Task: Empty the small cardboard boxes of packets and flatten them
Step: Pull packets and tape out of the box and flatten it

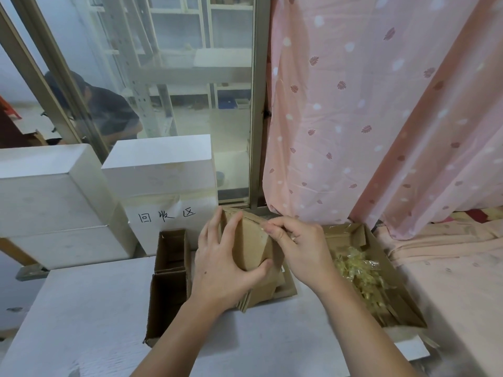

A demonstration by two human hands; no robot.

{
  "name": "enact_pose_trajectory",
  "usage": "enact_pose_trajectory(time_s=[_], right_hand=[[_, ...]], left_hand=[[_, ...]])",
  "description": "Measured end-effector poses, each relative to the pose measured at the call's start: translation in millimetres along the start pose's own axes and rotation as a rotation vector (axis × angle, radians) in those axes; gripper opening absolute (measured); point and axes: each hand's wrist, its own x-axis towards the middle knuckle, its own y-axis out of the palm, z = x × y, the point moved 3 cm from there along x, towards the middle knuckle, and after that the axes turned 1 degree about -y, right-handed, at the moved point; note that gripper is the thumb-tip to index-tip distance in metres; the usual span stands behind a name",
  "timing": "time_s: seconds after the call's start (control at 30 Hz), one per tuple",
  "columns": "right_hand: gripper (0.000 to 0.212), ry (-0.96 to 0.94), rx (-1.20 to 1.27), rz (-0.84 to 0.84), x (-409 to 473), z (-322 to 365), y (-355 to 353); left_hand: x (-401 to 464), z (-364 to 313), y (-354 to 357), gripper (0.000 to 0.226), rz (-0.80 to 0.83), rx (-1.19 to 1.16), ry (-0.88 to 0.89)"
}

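A small brown cardboard box [251, 240] is held up above the white table [89, 317], in the middle of the view. My left hand [223, 262] grips its near side, fingers spread over the face and thumb curled under its lower corner. My right hand [296, 246] pinches the box's top right edge, where clear tape shows. Under the box lies a stack of flattened cardboard [272, 292]. To the right, an open cardboard tray [408, 311] holds several clear packets of yellowish pieces [359, 276].
An open brown carton [168, 284] with a divider stands left of my hands. White foam boxes [160, 191] are stacked behind, one with handwritten characters. A pink patterned curtain [367, 118] hangs at right. A person crouches behind the window glass [103, 110].
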Motion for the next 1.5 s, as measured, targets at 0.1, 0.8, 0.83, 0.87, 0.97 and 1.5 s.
enact_pose_trajectory(time_s=[0.1, 0.8, 0.83, 0.87, 0.97, 1.5], right_hand=[[0.033, 0.061, 0.140, 0.111, 0.5, 0.5, -2.0], [0.019, 0.008, 0.216, -0.005, 3.1, -2.2, 8.7], [0.017, -0.009, 0.189, -0.011, 3.0, -1.8, 9.8], [0.013, -0.039, 0.153, -0.014, 3.4, -1.8, 10.7], [0.012, -0.162, 0.037, 0.023, 4.1, 2.5, 14.2], [0.011, -0.048, -0.037, 0.135, 13.1, 1.1, 19.8]], left_hand=[[-1.5, 2.9, 0.2, 0.103, -0.013, -0.090, -0.004], [-7.0, 4.6, 5.1, 0.102, -0.035, -0.231, 0.008], [-6.7, 5.3, 6.1, 0.102, -0.009, -0.241, 0.004], [-5.9, 5.7, 7.6, 0.102, 0.015, -0.249, -0.002], [-2.1, 3.5, 11.5, 0.098, 0.046, -0.280, -0.035], [7.3, 22.7, 7.8, 0.083, 0.042, -0.312, -0.003]])
